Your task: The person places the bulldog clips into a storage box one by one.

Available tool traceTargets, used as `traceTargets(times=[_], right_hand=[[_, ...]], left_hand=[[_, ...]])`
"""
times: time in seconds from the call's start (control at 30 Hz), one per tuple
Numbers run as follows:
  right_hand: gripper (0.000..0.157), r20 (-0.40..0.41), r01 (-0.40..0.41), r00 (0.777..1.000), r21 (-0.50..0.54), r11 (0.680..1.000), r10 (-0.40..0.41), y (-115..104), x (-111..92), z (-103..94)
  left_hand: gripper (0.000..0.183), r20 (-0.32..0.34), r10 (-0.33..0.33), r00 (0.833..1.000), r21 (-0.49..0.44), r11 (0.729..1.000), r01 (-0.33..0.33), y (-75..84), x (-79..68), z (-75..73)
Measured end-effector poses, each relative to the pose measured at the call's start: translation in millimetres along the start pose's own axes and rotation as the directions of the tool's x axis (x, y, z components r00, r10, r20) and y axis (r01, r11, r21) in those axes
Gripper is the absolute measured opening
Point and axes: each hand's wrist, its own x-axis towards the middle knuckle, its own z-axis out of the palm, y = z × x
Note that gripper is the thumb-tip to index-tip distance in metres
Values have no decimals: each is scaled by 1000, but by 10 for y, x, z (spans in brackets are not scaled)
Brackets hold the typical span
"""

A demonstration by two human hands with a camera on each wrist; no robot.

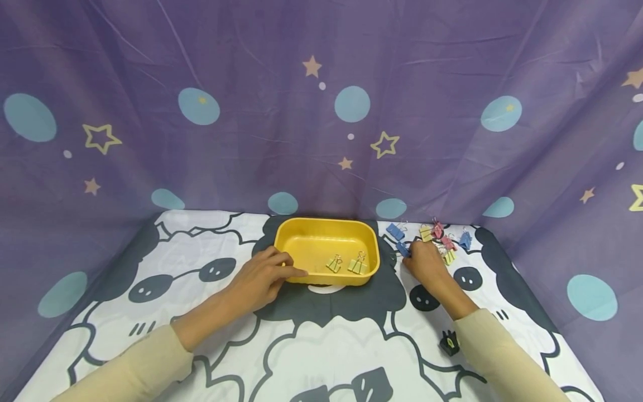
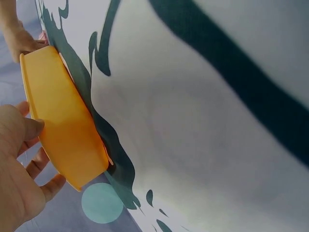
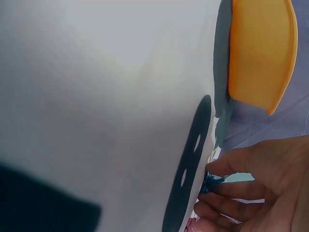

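Table's (image 1: 341, 346) far edge: your right hand (image 1: 427, 261) pinches a blue clip (image 3: 208, 183), left hand (image 1: 261, 277) grips the tray (image 1: 307, 248); this pickup likely needs lifting.

Light falls soft — wrist views look hazy.

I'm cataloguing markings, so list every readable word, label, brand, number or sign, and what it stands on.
There is no readable text in any view.
Yellow, rounded-rectangular tray: no lettering visible.
Small coloured metal binder clips: too small to tell.
Small black object with a yellow-green patch: too small to read.
Purple fabric backdrop and white-and-dark-grey sheep-print tablecloth: printed pictures only.
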Motion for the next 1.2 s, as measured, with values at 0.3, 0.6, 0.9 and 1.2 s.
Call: traceTargets(times=[0.3, 0.6, 0.9, 1.2], right_hand=[[29, 7, -8, 1000, 109, 994, 7, -308, -178, -289], [19, -35, 5, 999, 124, 992, -1, -230, -162, -262], [15, -49, -1, 999, 91, 996, 5, -877, -397, -909], [20, -84, 9, 996, 83, 996, -2, -889, -379, -1015]], left_hand=[[49, -9, 8, 1000, 3, 1000, -8, 2, -6, 6], [48, 4, -3, 1000, 12, 1000, 3, 17, 0, -7], [49, 10, -4, 1000, 12, 1000, 4, 20, -3, -9], [49, 9, -1, 1000, 12, 1000, 1, 21, 1, -11]])
